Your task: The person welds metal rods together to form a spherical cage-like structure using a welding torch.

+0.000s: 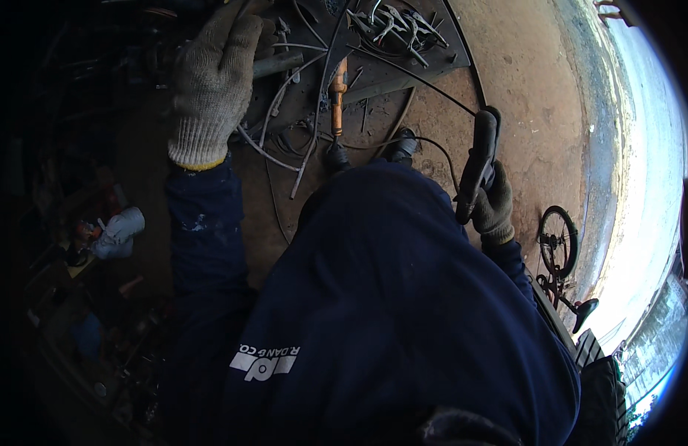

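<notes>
My left hand [214, 82], in a pale knit glove with a yellow cuff, reaches over the dark work table at the upper left. Its fingertips run toward the top edge, in shadow, so what they touch is unclear. A grey metal tube [278, 64] sticks out beside them. My right hand [495, 204], in a darker glove, is closed round a long black tool [478, 163] held off the table's right side. A thin dark rod [422, 80] runs from near the tool's upper end toward the table, and a black cable [442, 152] loops by its lower end.
An orange power tool [337, 97] lies at the table's near edge, among bent thin metal rods [308, 152]. Several locking pliers [403, 30] are heaped on the table [440, 65]. Cables trail round my shoes [403, 145]. A bicycle [558, 241] stands at the right; shadowy clutter fills the left.
</notes>
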`<state>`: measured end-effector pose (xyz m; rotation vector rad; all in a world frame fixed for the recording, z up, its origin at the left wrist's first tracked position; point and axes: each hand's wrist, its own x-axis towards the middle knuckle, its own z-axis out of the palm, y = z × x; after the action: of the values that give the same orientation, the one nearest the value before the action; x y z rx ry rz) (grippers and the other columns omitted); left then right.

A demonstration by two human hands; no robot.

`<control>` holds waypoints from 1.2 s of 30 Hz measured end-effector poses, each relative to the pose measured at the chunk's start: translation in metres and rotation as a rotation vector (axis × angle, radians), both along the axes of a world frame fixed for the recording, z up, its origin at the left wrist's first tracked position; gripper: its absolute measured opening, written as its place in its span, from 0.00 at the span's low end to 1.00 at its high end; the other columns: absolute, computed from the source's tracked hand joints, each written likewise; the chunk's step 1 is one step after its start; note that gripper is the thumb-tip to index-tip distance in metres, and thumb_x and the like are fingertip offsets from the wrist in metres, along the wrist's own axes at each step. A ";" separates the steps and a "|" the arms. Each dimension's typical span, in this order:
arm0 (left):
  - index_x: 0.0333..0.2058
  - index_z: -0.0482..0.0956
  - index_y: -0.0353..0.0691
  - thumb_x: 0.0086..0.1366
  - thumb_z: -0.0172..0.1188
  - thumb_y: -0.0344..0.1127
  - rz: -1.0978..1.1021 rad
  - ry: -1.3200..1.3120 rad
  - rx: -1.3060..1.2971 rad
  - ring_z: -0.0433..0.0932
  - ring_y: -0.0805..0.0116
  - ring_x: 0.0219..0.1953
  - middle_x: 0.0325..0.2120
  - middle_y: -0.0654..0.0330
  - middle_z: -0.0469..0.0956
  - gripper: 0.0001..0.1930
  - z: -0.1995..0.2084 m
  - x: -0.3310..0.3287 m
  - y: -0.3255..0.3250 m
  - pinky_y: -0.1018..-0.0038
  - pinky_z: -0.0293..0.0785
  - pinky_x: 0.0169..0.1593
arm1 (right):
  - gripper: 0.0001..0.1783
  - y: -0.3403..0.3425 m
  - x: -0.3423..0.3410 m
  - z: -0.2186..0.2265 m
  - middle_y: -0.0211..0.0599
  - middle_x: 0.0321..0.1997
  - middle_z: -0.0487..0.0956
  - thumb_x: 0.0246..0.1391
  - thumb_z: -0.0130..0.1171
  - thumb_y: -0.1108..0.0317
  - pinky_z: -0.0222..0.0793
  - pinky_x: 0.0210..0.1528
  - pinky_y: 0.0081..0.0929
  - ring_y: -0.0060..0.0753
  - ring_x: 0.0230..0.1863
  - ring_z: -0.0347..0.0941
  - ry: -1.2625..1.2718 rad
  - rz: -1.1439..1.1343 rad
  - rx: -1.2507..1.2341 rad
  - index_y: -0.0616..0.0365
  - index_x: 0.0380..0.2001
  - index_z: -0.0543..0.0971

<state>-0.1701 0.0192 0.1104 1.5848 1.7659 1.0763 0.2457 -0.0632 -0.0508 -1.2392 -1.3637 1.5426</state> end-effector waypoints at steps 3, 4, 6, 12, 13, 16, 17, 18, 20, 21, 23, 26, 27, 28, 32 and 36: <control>0.57 0.74 0.38 0.75 0.50 0.43 -0.014 0.020 0.067 0.82 0.68 0.42 0.41 0.56 0.82 0.19 -0.004 0.000 -0.001 0.74 0.79 0.46 | 0.36 0.001 -0.006 0.005 0.43 0.49 0.78 0.53 0.66 0.58 0.68 0.55 0.29 0.34 0.51 0.75 -0.064 -0.017 0.047 0.69 0.59 0.66; 0.57 0.74 0.38 0.75 0.50 0.43 -0.032 0.073 0.108 0.82 0.68 0.41 0.41 0.56 0.82 0.19 -0.003 0.001 -0.001 0.74 0.79 0.46 | 0.36 0.001 -0.006 0.004 0.44 0.49 0.79 0.53 0.66 0.58 0.68 0.55 0.29 0.35 0.51 0.75 -0.055 -0.022 0.050 0.69 0.59 0.67; 0.57 0.74 0.38 0.75 0.50 0.42 -0.050 0.131 0.124 0.83 0.68 0.41 0.40 0.56 0.82 0.19 -0.001 0.003 -0.001 0.74 0.79 0.45 | 0.36 0.003 -0.011 0.009 0.45 0.49 0.79 0.53 0.66 0.57 0.68 0.55 0.29 0.35 0.51 0.76 -0.059 -0.008 0.058 0.70 0.58 0.67; 0.56 0.75 0.37 0.74 0.51 0.42 -0.041 0.122 0.055 0.83 0.69 0.40 0.40 0.55 0.83 0.19 0.008 0.019 0.004 0.75 0.79 0.43 | 0.35 0.010 -0.022 0.022 0.46 0.47 0.79 0.52 0.66 0.58 0.69 0.54 0.30 0.36 0.50 0.76 -0.069 -0.005 0.116 0.69 0.56 0.69; 0.56 0.75 0.37 0.74 0.51 0.42 -0.039 0.136 0.063 0.83 0.69 0.40 0.39 0.55 0.83 0.19 0.008 0.020 0.005 0.75 0.79 0.43 | 0.34 0.013 -0.023 0.027 0.46 0.47 0.79 0.51 0.66 0.58 0.70 0.54 0.30 0.36 0.50 0.76 -0.095 0.008 0.130 0.69 0.56 0.70; 0.56 0.75 0.37 0.74 0.51 0.42 -0.024 0.125 0.045 0.83 0.69 0.40 0.39 0.55 0.83 0.19 0.007 0.020 0.006 0.75 0.79 0.43 | 0.34 0.015 -0.025 0.025 0.47 0.46 0.80 0.50 0.66 0.59 0.70 0.53 0.31 0.37 0.49 0.77 -0.133 0.021 0.162 0.68 0.56 0.70; 0.55 0.75 0.37 0.74 0.51 0.41 -0.017 0.112 0.032 0.83 0.69 0.40 0.39 0.55 0.83 0.18 0.007 0.019 0.006 0.75 0.79 0.43 | 0.34 0.015 -0.026 0.023 0.47 0.46 0.80 0.50 0.66 0.59 0.70 0.53 0.31 0.38 0.49 0.77 -0.139 0.021 0.171 0.67 0.56 0.70; 0.55 0.75 0.37 0.74 0.51 0.41 -0.016 0.130 0.036 0.83 0.69 0.40 0.39 0.55 0.83 0.19 0.008 0.019 0.006 0.75 0.79 0.43 | 0.34 0.015 -0.027 0.023 0.47 0.46 0.80 0.50 0.66 0.59 0.70 0.53 0.31 0.38 0.49 0.77 -0.144 0.020 0.167 0.67 0.56 0.70; 0.56 0.75 0.36 0.74 0.52 0.41 -0.013 0.165 0.045 0.83 0.69 0.40 0.39 0.55 0.83 0.19 0.008 0.019 0.006 0.75 0.78 0.43 | 0.34 0.014 -0.029 0.023 0.48 0.45 0.80 0.50 0.66 0.59 0.70 0.52 0.32 0.39 0.48 0.77 -0.153 0.019 0.157 0.67 0.56 0.70; 0.55 0.75 0.36 0.74 0.52 0.42 -0.019 0.156 0.045 0.83 0.69 0.40 0.39 0.55 0.83 0.19 0.008 0.020 0.006 0.75 0.78 0.44 | 0.34 0.015 -0.030 0.023 0.48 0.45 0.80 0.50 0.65 0.59 0.71 0.52 0.32 0.39 0.48 0.78 -0.155 0.019 0.163 0.67 0.56 0.70; 0.55 0.75 0.37 0.74 0.52 0.42 -0.031 0.136 0.045 0.83 0.68 0.40 0.39 0.54 0.83 0.19 0.008 0.020 0.006 0.74 0.78 0.44 | 0.33 0.017 -0.032 0.022 0.48 0.45 0.80 0.50 0.65 0.59 0.71 0.52 0.32 0.38 0.48 0.78 -0.159 0.018 0.175 0.66 0.56 0.71; 0.55 0.75 0.37 0.73 0.52 0.41 -0.031 0.232 0.099 0.83 0.68 0.40 0.40 0.54 0.83 0.18 0.004 0.016 0.009 0.73 0.79 0.44 | 0.34 0.019 -0.034 0.029 0.49 0.45 0.80 0.49 0.65 0.59 0.71 0.52 0.32 0.39 0.48 0.78 -0.258 0.041 0.168 0.67 0.56 0.70; 0.55 0.75 0.37 0.73 0.52 0.41 -0.030 0.264 0.118 0.83 0.68 0.40 0.40 0.54 0.83 0.18 0.002 0.014 0.010 0.73 0.79 0.44 | 0.33 0.018 -0.032 0.028 0.48 0.45 0.80 0.50 0.65 0.59 0.71 0.51 0.31 0.38 0.47 0.78 -0.246 0.051 0.169 0.66 0.56 0.70; 0.55 0.76 0.37 0.73 0.52 0.41 -0.031 0.295 0.136 0.83 0.68 0.40 0.40 0.54 0.83 0.18 0.000 0.013 0.010 0.73 0.79 0.44 | 0.32 0.017 -0.030 0.025 0.47 0.44 0.80 0.51 0.64 0.60 0.71 0.51 0.31 0.37 0.47 0.78 -0.233 0.061 0.169 0.66 0.56 0.70; 0.55 0.75 0.37 0.73 0.52 0.41 -0.008 0.409 0.169 0.83 0.68 0.40 0.40 0.54 0.83 0.18 0.010 0.012 0.004 0.72 0.79 0.45 | 0.33 0.016 -0.033 0.026 0.35 0.42 0.75 0.57 0.61 0.52 0.68 0.49 0.25 0.24 0.44 0.72 -0.010 0.106 0.111 0.66 0.56 0.69; 0.55 0.75 0.37 0.73 0.53 0.40 -0.024 0.368 0.119 0.82 0.68 0.41 0.41 0.55 0.82 0.18 0.005 0.014 0.010 0.72 0.79 0.45 | 0.34 0.014 -0.032 0.032 0.37 0.46 0.76 0.58 0.59 0.52 0.68 0.52 0.29 0.28 0.47 0.73 -0.163 0.079 0.138 0.67 0.59 0.66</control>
<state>-0.1557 0.0291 0.1157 1.9744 1.9369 0.9368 0.2134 -0.0495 -0.0188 -1.2604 -1.6127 1.3991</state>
